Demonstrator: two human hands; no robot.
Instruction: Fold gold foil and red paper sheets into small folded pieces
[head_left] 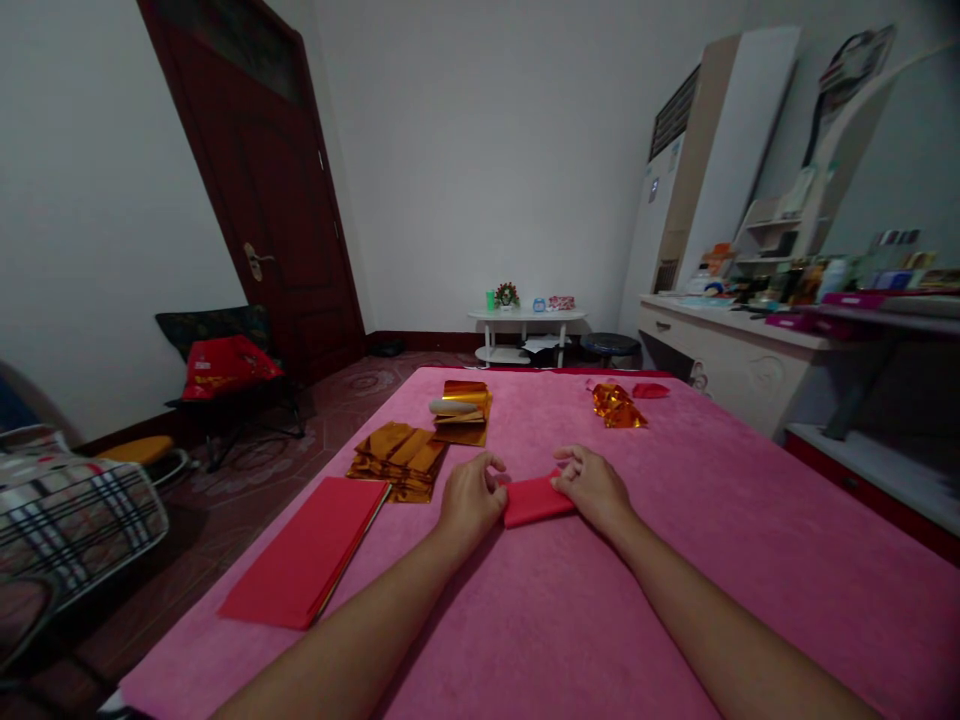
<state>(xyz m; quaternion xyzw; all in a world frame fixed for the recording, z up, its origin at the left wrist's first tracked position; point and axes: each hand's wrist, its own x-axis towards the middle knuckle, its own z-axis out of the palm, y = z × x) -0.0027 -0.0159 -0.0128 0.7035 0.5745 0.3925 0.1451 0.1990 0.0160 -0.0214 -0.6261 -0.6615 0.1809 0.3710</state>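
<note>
A small folded red paper (534, 501) lies on the pink cloth (645, 610) between my two hands. My left hand (474, 497) is at its left edge, thumb and fingers curled round that end. At the upper right corner, my right hand (592, 487) pinches the paper between thumb and fingers. A stack of flat red sheets (307, 550) rests left of my left forearm. Beyond it sit folded gold foil sheets (399, 455) and another gold foil stack (463, 425) with a grey oval object (452, 407) on it.
Crumpled gold foil (616, 405) and a small red piece (650, 391) lie at the far right of the cloth. A dresser (742, 350) stands to the right, a white side table (525, 315) beyond, and a chair with a red bag (229, 367) to the left.
</note>
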